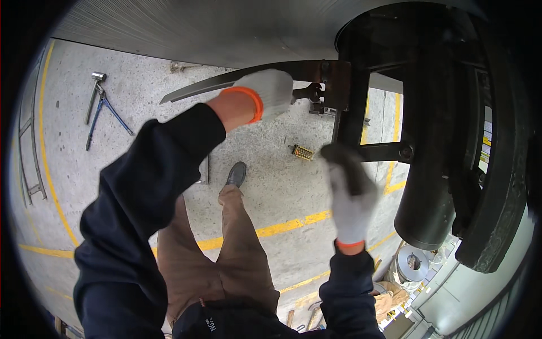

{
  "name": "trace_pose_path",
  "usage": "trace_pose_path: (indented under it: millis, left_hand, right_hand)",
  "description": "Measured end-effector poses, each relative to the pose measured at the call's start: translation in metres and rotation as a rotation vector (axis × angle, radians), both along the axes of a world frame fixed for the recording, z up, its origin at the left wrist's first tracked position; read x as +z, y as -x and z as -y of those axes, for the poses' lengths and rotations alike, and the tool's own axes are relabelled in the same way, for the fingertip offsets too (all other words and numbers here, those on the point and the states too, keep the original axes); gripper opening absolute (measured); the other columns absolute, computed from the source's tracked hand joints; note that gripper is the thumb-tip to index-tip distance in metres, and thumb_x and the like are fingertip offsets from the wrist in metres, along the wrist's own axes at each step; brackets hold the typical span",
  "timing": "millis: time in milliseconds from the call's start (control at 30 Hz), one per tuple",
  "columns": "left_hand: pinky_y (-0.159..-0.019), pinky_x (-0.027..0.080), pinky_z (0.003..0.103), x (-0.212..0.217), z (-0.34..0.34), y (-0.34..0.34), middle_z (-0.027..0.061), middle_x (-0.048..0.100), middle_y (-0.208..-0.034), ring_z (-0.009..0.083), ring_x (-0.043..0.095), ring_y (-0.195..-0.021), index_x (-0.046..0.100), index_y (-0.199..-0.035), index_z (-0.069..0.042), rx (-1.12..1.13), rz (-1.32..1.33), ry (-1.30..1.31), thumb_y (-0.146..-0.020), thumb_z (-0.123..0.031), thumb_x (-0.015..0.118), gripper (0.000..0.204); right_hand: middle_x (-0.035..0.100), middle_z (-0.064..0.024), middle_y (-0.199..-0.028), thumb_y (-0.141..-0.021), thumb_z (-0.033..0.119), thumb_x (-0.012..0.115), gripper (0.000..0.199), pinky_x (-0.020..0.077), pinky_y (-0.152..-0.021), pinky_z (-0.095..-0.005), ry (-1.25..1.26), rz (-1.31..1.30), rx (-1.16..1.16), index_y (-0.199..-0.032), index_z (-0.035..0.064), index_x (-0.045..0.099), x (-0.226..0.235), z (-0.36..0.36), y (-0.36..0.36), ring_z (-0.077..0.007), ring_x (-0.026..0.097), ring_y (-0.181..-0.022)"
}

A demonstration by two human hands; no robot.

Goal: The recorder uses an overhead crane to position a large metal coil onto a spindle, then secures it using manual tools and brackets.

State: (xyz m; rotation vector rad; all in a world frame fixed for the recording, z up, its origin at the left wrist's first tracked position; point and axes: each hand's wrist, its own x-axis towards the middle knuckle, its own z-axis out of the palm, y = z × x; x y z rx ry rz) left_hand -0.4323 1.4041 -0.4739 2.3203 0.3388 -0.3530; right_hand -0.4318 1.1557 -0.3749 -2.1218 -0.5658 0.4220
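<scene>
My left hand [267,93], in a white glove with an orange cuff, is closed round the shank of a dark wrench [307,94]. The wrench's head reaches a bolt [319,92] on a dark steel bracket [339,85]. From that bracket a long curved black blade-like arm [209,83] runs left, behind my hand. My right hand [353,195], gloved in white with dark-coated fingers, is raised beside a short black link arm [387,152]. Motion smears its fingers, so whether they hold anything is unclear.
Overhead curves a large grey metal surface [197,28]. A heavy black cylinder [426,209] hangs at right. On the floor lie a hammer [93,93], blue-handled cutters [99,113] and a small yellow-and-black box [302,152]. A metal coil [412,263] stands lower right.
</scene>
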Motion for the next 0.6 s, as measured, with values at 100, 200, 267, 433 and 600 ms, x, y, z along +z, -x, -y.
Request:
trace_pose_path:
  millis: [100, 200, 267, 433, 600]
  left_hand:
    - [-0.07, 0.054, 0.047, -0.01, -0.009, -0.02, 0.0209, 0.07, -0.078, 0.0358, 0.069, -0.074, 0.073, -0.095, 0.003, -0.086, -0.103, -0.107, -0.101, -0.035, 0.064, 0.04]
    - [-0.06, 0.053, 0.044, -0.011, -0.003, -0.026, 0.0181, 0.068, -0.074, 0.0329, 0.067, -0.064, 0.073, -0.097, 0.004, -0.165, -0.045, -0.163, -0.102, -0.037, 0.063, 0.043]
    - [-0.056, 0.052, 0.043, -0.012, 0.004, -0.028, 0.016, 0.067, -0.071, 0.0307, 0.066, -0.059, 0.072, -0.099, 0.005, -0.112, -0.1, -0.017, -0.102, -0.036, 0.063, 0.042]
    - [-0.062, 0.052, 0.046, -0.07, 0.107, 0.011, 0.0204, 0.068, -0.073, 0.0318, 0.068, -0.065, 0.069, -0.106, 0.005, 0.452, 0.039, 0.56, -0.103, -0.03, 0.058, 0.037]
    - [-0.071, 0.05, 0.056, -0.128, 0.217, -0.041, 0.0346, 0.066, -0.087, 0.0542, 0.065, -0.088, 0.063, -0.101, 0.006, 0.94, 0.381, 0.701, -0.103, -0.034, 0.058, 0.039]
  right_hand:
    - [0.077, -0.0155, -0.107, -0.098, 0.012, 0.069, 0.028, 0.0588, -0.076, -0.0305, 0.146, 0.498, 0.011, -0.121, -0.0039, 0.07, 0.044, -0.045, -0.037, -0.0213, 0.075, -0.088]
    - [0.074, -0.0218, -0.11, -0.099, 0.039, 0.066, 0.05, 0.0598, -0.079, -0.0381, 0.423, 0.878, 0.093, -0.125, -0.0046, 0.066, -0.005, -0.04, -0.084, -0.033, 0.075, -0.091]
    - [0.071, -0.0284, -0.115, -0.099, 0.059, 0.058, 0.071, 0.0563, -0.09, -0.0457, 0.66, 0.562, 0.031, -0.135, -0.0015, 0.061, -0.013, -0.051, -0.094, -0.0443, 0.07, -0.104]
    - [0.064, -0.0371, -0.119, -0.099, 0.065, 0.052, 0.083, 0.0546, -0.092, -0.0508, 0.805, 0.57, -0.012, -0.139, -0.0081, 0.051, -0.049, -0.064, -0.123, -0.0506, 0.065, -0.108]
    - [0.065, -0.0367, -0.117, -0.099, 0.066, 0.051, 0.084, 0.0533, -0.095, -0.0513, 0.723, 0.741, -0.045, -0.137, -0.0094, 0.052, -0.06, -0.063, -0.119, -0.0494, 0.065, -0.11]
